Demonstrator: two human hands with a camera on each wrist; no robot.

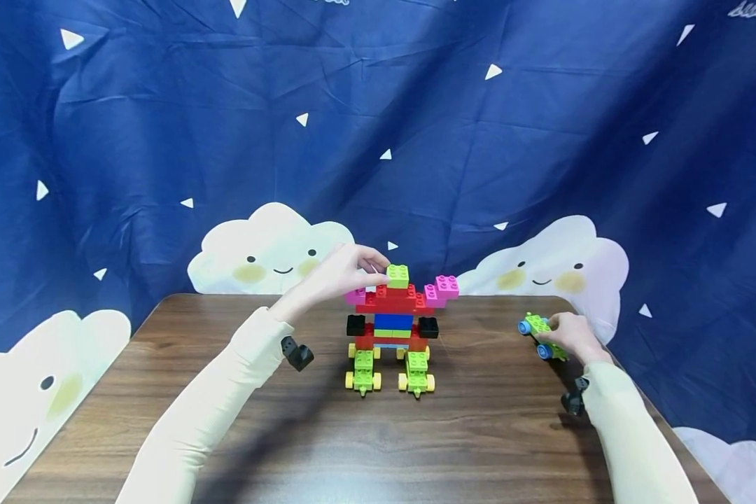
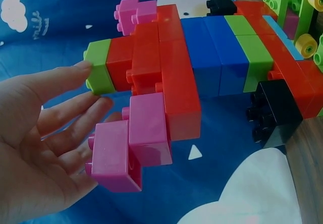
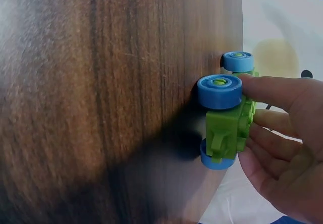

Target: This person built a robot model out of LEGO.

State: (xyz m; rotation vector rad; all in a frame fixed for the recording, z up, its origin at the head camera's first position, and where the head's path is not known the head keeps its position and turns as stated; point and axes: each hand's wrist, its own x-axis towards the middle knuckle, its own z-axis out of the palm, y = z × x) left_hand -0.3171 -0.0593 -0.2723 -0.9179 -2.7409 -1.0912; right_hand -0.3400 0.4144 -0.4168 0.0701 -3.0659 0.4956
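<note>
A figure of toy bricks stands upright mid-table, with a red and blue body, pink arms, black side bricks and two green wheeled bases with yellow wheels. At its top is a light green brick; my left hand pinches this brick from the left with thumb and fingertips. The left wrist view shows the same green brick beside the fingertips, with a pink brick below them. At the right side of the table, my right hand grips a green toy car with blue wheels.
The brown wooden table has its back edge behind the figure and its right edge close to my right hand. A blue cloth with clouds and white triangles hangs behind. Small black cameras sit on both wrists.
</note>
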